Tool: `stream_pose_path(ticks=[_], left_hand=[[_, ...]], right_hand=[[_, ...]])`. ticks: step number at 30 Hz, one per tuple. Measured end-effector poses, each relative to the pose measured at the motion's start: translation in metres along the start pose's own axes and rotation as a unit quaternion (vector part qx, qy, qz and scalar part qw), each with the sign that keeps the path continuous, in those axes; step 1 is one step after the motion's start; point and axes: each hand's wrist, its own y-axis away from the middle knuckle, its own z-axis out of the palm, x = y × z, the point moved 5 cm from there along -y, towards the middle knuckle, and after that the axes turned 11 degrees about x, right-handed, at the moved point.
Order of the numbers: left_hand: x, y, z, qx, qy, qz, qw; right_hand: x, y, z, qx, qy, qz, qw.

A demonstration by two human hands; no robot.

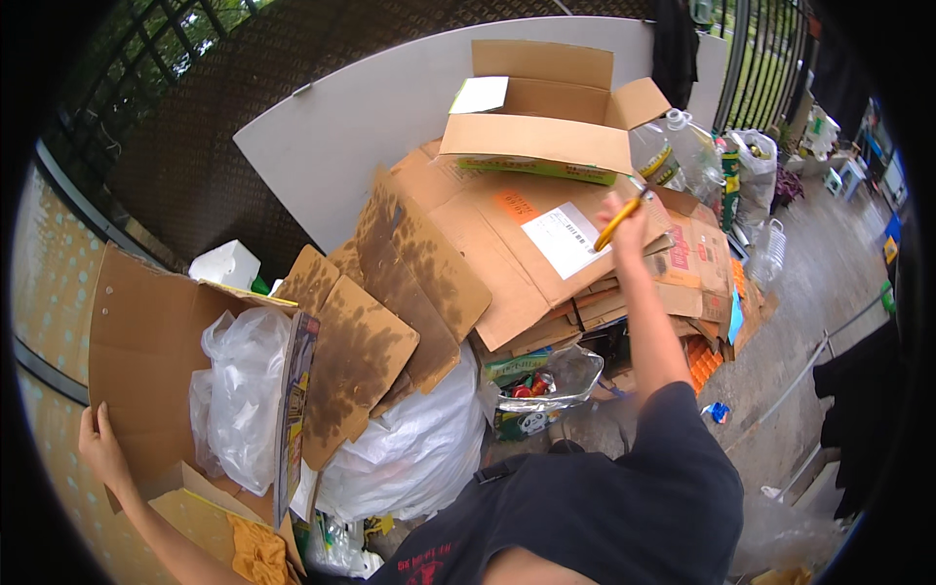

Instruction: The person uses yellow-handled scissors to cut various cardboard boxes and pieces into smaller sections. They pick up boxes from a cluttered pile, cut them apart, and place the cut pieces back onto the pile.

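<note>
At the far left, my left hand grips the outer edge of a raised flap of an open cardboard box. Clear plastic bags lie inside that box, with a crumpled orange cloth near its lower end. My right hand is closed around a tool with a yellow handle and a dark tip; its exact kind cannot be told. This hand is over a pile of flattened cardboard. Behind it, an open cardboard carton rests on the pile. Stained cardboard pieces lean between the hands.
A large white sack bulges below the stained cardboard. Beside it, an open bag holds cans. Clear plastic bottles and a filled sack stand at the right. A white panel and metal fence are behind.
</note>
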Motion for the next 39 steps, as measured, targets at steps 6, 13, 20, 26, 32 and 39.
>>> stream_pose_path(ticks=[6, 13, 20, 26, 32, 39], left_hand=[[0.080, 0.016, -0.017, 0.004, -0.022, 0.012, 1.000], [0.144, -0.037, -0.004, -0.005, 0.020, 0.039, 0.999], [0.152, -0.026, 0.062, 0.031, -0.044, 0.020, 0.998], [0.180, 0.012, 0.082, -0.003, 0.034, 0.051, 0.998], [0.169, 0.062, 0.114, -0.013, 0.054, 0.071, 0.996], [0.143, 0.085, 0.111, -0.086, 0.131, 0.067, 0.985]], right_hand=[[0.011, -0.062, -0.028, 0.007, -0.097, 0.036, 0.995], [0.039, 0.025, -0.041, -0.177, -0.067, 0.162, 0.968], [0.008, 0.139, 0.011, -0.357, -0.015, 0.107, 0.928], [-0.049, 0.219, 0.067, -0.445, 0.021, -0.188, 0.876], [-0.076, 0.327, 0.143, -0.604, 0.104, -0.518, 0.597], [-0.012, 0.364, 0.193, -0.635, 0.167, -0.637, 0.405]])
